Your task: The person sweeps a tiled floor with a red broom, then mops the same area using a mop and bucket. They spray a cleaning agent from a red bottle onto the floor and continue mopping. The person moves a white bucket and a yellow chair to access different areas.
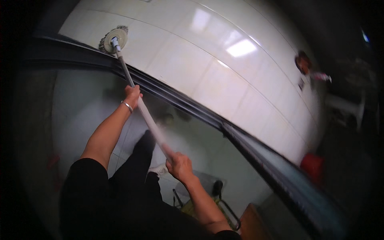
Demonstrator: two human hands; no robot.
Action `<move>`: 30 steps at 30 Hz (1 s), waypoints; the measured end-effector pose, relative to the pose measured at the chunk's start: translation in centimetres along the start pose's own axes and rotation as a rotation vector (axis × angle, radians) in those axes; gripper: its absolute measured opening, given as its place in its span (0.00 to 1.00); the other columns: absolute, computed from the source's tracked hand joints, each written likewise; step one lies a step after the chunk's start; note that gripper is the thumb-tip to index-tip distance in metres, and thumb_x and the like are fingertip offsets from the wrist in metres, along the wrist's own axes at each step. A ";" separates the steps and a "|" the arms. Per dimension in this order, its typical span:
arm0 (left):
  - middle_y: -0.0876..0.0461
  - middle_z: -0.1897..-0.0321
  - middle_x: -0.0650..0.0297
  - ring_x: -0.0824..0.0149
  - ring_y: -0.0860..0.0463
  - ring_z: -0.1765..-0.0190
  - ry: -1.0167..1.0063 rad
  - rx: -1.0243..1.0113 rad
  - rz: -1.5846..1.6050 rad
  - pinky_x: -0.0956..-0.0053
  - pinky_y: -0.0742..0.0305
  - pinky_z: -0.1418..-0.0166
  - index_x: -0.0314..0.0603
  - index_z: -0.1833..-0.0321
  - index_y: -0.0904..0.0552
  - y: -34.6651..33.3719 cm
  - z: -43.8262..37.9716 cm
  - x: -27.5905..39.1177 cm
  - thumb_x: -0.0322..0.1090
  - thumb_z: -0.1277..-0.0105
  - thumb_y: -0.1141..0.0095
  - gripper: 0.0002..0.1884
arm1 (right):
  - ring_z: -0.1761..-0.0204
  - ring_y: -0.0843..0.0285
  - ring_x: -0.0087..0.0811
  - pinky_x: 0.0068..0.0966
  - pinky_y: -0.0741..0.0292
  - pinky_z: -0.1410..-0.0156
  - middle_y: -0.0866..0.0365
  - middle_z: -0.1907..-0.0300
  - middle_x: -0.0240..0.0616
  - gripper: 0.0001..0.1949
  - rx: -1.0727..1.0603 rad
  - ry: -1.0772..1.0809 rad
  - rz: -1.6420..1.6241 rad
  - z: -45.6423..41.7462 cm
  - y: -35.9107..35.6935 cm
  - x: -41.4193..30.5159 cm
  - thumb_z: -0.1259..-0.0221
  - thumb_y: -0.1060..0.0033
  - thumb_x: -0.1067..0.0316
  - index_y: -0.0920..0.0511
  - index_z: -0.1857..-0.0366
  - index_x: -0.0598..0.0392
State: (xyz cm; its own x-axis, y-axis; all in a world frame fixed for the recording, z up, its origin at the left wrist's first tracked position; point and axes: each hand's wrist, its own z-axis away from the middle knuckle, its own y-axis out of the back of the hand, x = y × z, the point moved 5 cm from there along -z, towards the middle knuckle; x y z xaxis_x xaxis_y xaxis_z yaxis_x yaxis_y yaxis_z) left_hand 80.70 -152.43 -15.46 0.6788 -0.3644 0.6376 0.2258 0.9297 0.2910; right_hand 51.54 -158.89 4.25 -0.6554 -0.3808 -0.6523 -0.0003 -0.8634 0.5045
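A long pale mop handle (152, 126) runs diagonally between my hands. My left hand (132, 95), below a silver bracelet (127, 106), grips its upper part. Lower down, my right hand (180, 165) is closed round the handle near its near end. At the far end, a round mop head (118, 39) with a cream disc and a grey-brown fringe rests against the glossy white tiles (174, 57), beyond a dark metal track. The fringe is mostly hidden behind the disc.
The dark sliding-door track (180, 105) crosses between two tiled areas, with a framed glass panel (270, 159) at right. A red container (312, 168) stands beyond it. Near my legs are a black-framed object (229, 210) and a brown board (253, 223). Another person is partly visible at upper right.
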 end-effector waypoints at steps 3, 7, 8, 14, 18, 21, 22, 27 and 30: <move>0.30 0.81 0.59 0.66 0.27 0.84 0.006 -0.116 -0.047 0.68 0.31 0.83 0.36 0.66 0.34 -1.2 6.3 -5.1 0.30 0.45 0.49 0.09 | 0.68 0.25 0.48 0.40 0.26 0.61 0.24 0.71 0.45 0.33 0.015 -0.141 -0.018 8.0 -0.4 2.3 0.55 0.42 0.71 0.34 0.39 0.30; 0.31 0.82 0.60 0.67 0.28 0.87 -0.029 -0.275 -0.159 0.69 0.33 0.87 0.37 0.69 0.34 -4.7 19.6 -11.1 0.29 0.43 0.49 0.07 | 0.68 0.24 0.48 0.40 0.26 0.61 0.24 0.71 0.47 0.36 0.160 -0.297 -0.151 22.3 -2.9 4.7 0.53 0.41 0.71 0.38 0.37 0.23; 0.30 0.79 0.58 0.66 0.28 0.87 -0.085 -0.344 -0.166 0.68 0.33 0.89 0.36 0.66 0.35 -5.7 22.3 -13.6 0.29 0.43 0.50 0.08 | 0.69 0.24 0.49 0.39 0.26 0.62 0.24 0.72 0.47 0.35 0.195 -0.339 -0.184 25.4 -4.0 5.2 0.53 0.41 0.71 0.37 0.37 0.26; 0.27 0.75 0.52 0.60 0.24 0.85 -0.034 -0.595 -0.453 0.67 0.27 0.87 0.32 0.63 0.37 -7.6 33.5 -21.2 0.27 0.44 0.50 0.11 | 0.71 0.21 0.42 0.31 0.26 0.65 0.21 0.73 0.49 0.33 0.480 -0.643 -0.370 36.2 -10.5 2.9 0.54 0.41 0.74 0.34 0.37 0.41; 0.26 0.75 0.50 0.59 0.22 0.83 -0.096 -0.754 -0.567 0.66 0.27 0.86 0.31 0.61 0.36 -10.0 35.1 -22.6 0.27 0.45 0.50 0.12 | 0.67 0.20 0.35 0.30 0.26 0.62 0.20 0.68 0.48 0.39 0.500 -0.664 -0.425 35.4 -12.5 1.3 0.53 0.45 0.78 0.44 0.32 0.38; 0.25 0.74 0.47 0.52 0.19 0.76 -0.395 -0.878 -0.775 0.62 0.23 0.76 0.31 0.61 0.35 -13.9 32.6 -23.0 0.30 0.45 0.48 0.14 | 0.56 0.22 0.39 0.26 0.29 0.51 0.22 0.56 0.50 0.37 0.472 -0.734 -0.562 31.0 -12.2 0.6 0.48 0.40 0.67 0.46 0.31 0.35; 0.24 0.71 0.43 0.46 0.20 0.66 -0.516 -0.925 -0.808 0.57 0.23 0.62 0.30 0.61 0.34 -15.7 34.2 -20.8 0.33 0.46 0.46 0.16 | 0.58 0.22 0.39 0.26 0.29 0.52 0.21 0.58 0.49 0.38 0.517 -0.726 -0.530 29.6 -13.5 2.1 0.48 0.42 0.69 0.49 0.31 0.38; 0.24 0.65 0.39 0.41 0.24 0.57 -0.607 -0.948 -0.886 0.55 0.28 0.53 0.29 0.59 0.34 -23.8 25.9 -14.9 0.33 0.46 0.45 0.17 | 0.72 0.22 0.34 0.26 0.26 0.64 0.21 0.69 0.42 0.38 0.589 -0.608 -0.764 16.8 -10.5 2.9 0.47 0.46 0.72 0.53 0.30 0.49; 0.27 0.56 0.39 0.42 0.24 0.55 -0.848 -0.990 -1.193 0.57 0.27 0.52 0.33 0.61 0.26 -26.1 22.7 -11.2 0.33 0.49 0.42 0.15 | 0.77 0.24 0.31 0.27 0.26 0.68 0.22 0.73 0.44 0.39 0.557 -0.579 -0.747 11.9 -9.7 4.9 0.47 0.45 0.72 0.53 0.30 0.49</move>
State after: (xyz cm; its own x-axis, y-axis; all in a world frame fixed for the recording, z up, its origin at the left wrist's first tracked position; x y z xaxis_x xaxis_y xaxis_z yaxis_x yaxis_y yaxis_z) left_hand 51.38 -173.87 -14.00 -0.5997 -0.4319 0.6736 0.7989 -0.2754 0.5347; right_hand 39.29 -148.45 2.92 -0.6038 0.5150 -0.6084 -0.7903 -0.4862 0.3728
